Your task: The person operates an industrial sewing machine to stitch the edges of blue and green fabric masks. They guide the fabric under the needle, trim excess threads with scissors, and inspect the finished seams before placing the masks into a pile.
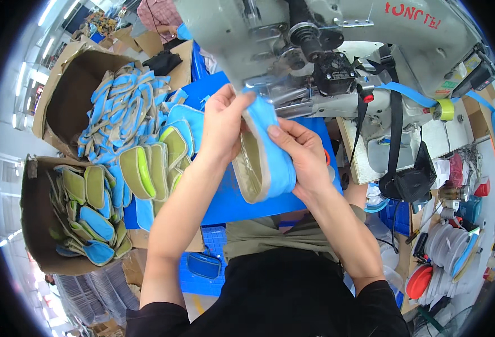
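Note:
Both hands hold a fabric case piece (281, 171) in front of the sewing machine (225, 39). It has a blue outer band, a pale edge and a shiny olive inner side. My left hand (225, 121) pinches its upper end close to the machine's narrow metal arm (298, 106). Lower down, my right hand (306, 154) grips the blue band between thumb and fingers. Left of my left forearm, oval olive-green panels (157, 165) lie overlapping on the blue table (230, 205), with blue panels (188, 123) behind them.
A cardboard box (62, 84) at the left has blue-and-tan strips (124, 106) heaped at it. A nearer box (39, 219) contains more panels. Blue tape (407, 92) runs beside the machine at the right. A blue crate (214, 241) stands below the table; another person (160, 17) is at the back.

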`<state>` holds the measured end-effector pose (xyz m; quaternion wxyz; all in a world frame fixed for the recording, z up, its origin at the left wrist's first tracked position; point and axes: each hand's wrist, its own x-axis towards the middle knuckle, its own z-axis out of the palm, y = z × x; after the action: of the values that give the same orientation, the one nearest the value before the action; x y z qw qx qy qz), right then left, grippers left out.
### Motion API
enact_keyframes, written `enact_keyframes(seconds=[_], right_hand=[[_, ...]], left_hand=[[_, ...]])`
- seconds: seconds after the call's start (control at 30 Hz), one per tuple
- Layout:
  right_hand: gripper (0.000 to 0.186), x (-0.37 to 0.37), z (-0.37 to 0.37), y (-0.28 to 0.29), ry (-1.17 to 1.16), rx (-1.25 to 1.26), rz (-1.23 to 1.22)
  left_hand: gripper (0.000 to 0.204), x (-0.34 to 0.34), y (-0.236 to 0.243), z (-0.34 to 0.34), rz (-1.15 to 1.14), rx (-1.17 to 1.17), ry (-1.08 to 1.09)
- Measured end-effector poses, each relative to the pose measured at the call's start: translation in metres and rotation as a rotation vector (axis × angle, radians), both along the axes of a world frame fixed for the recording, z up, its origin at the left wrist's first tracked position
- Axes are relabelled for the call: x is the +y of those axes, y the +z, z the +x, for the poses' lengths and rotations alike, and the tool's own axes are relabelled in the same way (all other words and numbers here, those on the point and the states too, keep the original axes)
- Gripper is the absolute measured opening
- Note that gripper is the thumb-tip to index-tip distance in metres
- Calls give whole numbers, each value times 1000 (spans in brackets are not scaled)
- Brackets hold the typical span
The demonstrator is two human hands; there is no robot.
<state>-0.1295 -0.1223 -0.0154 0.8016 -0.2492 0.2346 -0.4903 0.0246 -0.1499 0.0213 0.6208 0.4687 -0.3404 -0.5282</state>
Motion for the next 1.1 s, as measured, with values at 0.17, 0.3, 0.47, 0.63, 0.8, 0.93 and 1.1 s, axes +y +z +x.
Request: enact_keyframes(seconds=[0.17,0.3,0.47,0.63,0.8,0.93,1.1], right_hand=[[33,-6,2,1,-16,-52,-18],[30,-6,6,3,-46,-13,-34],[24,-11,2,1,-33,107,11],[21,4,-32,21,-96,429,-229],[24,-17,-167,108,-989,969,-842],[35,-89,-286,194,-1341,1104,-1071],[49,-224,-476,246,-1189,1578,-857]], left_hand=[[24,-13,7,8,20,-55,-34],[27,-14,13,8,23,-63,-11],[36,-12,8,10,12,-60,-9],[43,-9,-5,16,-19,-13,-26],[38,5,-2,18,33,-9,-40],[27,-1,-9,17,29,-16,-45],[23,-3,-17,14,13,44,-148]])
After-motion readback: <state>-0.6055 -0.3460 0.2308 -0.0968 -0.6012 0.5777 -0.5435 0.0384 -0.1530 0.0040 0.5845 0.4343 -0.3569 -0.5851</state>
